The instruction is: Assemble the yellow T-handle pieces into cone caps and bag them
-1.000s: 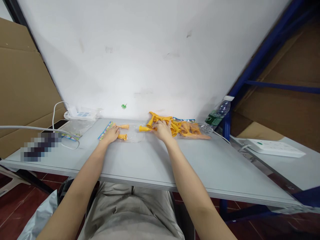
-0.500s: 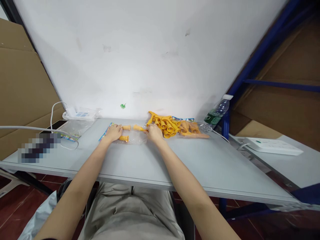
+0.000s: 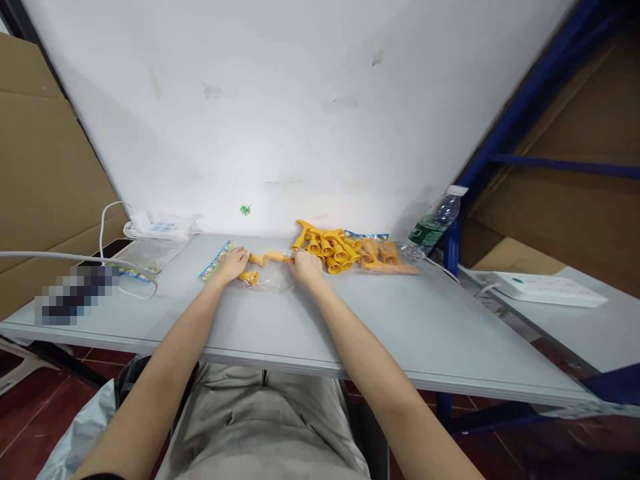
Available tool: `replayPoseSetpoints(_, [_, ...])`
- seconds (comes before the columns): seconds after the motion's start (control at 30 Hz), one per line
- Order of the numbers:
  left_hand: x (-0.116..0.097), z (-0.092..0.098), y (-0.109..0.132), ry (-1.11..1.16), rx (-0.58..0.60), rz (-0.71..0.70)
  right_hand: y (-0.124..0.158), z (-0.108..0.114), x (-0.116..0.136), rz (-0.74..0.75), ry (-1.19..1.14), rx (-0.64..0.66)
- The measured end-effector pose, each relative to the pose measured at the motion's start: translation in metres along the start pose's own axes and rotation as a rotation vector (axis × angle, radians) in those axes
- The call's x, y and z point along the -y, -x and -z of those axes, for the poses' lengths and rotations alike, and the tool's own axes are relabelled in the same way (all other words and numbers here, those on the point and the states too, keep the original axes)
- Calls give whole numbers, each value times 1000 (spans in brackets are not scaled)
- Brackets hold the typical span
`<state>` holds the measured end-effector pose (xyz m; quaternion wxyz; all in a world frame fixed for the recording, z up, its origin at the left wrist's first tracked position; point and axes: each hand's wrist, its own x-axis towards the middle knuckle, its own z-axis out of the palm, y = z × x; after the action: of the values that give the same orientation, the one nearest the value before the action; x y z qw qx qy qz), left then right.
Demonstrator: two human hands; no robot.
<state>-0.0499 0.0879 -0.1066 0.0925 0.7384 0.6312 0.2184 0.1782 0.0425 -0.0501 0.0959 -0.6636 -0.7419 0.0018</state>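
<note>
A clear plastic bag (image 3: 273,283) with a colourful printed header lies flat on the table. Inside it, near the header, are two yellow trumpet-shaped plastic pieces, an upper one (image 3: 257,260) and a lower one (image 3: 249,277). My left hand (image 3: 233,264) is on the bag beside the header, fingers bent onto the film. My right hand (image 3: 307,268) is at the bag's right end, closed around the thin end of another yellow plastic piece (image 3: 276,255), which points left into the bag. Its fingertips are partly hidden. Just behind that hand lies a pile of similar yellow pieces (image 3: 340,252).
Right of the pile is a filled bag (image 3: 390,257) of yellow pieces. A water bottle (image 3: 435,223) leans by the blue post. At left lie a power strip (image 3: 163,228), a cable, a phone and a flat bag (image 3: 153,253). The white wall (image 3: 300,133) rises behind the table.
My left hand has shifted slightly right, uncovering more of the header. The upper piece in the bag now tilts and sits closer to the piece in my right hand. The right hand has barely moved.
</note>
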Motion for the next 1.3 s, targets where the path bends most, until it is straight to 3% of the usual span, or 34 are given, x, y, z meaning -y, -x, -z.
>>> replayPoseSetpoints(0.53, [-4,2,6,70,-83,-60,2,-5,3,10,2,-6])
replayPoseSetpoints(0.6, [-5,4,8,126,-163,2,3,-6,8,36,2,-8])
replayPoseSetpoints(0.7, [-6,10,9,260,-298,202,2,-9,16,64,-10,-12])
replayPoseSetpoints(0.77, [-5,13,9,361,-313,307,-1,-13,18,88,-43,-34])
replayPoseSetpoints(1.0, [-2,9,5,574,-347,353,-29,-54,9,359,-517,-176])
replayPoseSetpoints(1.13, [2,5,2,666,-400,368,-49,-74,4,420,-716,-109])
replayPoseSetpoints(1.3, [6,3,-1,728,-400,385,-59,-75,-1,501,-810,5])
